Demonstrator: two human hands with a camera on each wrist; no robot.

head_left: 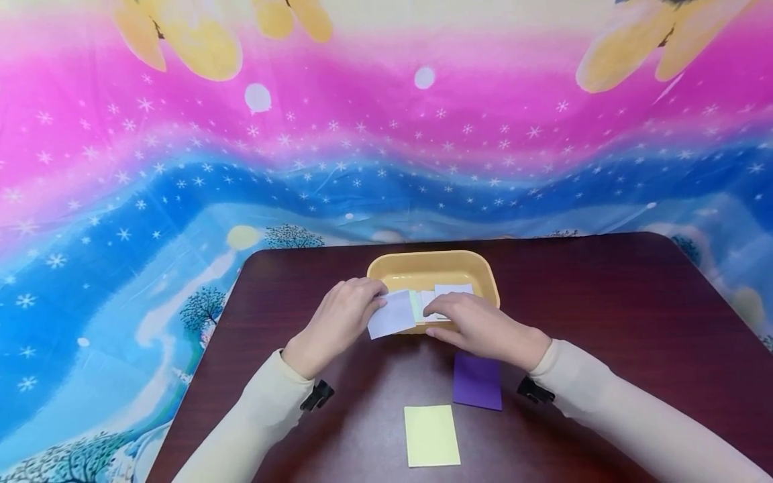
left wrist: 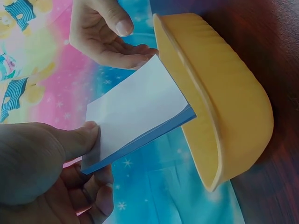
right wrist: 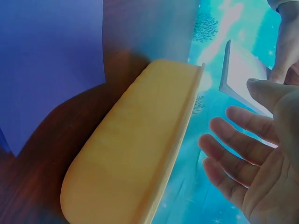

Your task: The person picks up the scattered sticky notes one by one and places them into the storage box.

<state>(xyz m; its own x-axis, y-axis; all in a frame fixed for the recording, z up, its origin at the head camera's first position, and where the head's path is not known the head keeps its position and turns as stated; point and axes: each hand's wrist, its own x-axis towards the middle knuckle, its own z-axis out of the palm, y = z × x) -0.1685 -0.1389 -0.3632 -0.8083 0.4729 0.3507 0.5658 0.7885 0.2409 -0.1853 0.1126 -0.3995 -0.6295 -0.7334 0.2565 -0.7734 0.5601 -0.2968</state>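
Observation:
My left hand pinches a white-topped paper pad between thumb and fingers, over the near left of a yellow plastic bin. In the left wrist view the pad shows a thick blue-tinted side, with one corner overlapping the bin's rim. My right hand is over the bin's near right side. Its fingers are spread and loosely bent in the right wrist view, holding nothing. Inside the bin, a pale green pad and a white pad show between the hands; the right hand partly hides them.
A purple pad lies on the dark wooden table, below the right hand. Nearer the front is a pale yellow pad. A patterned cloth hangs behind the table. Black straps sit at both wrists.

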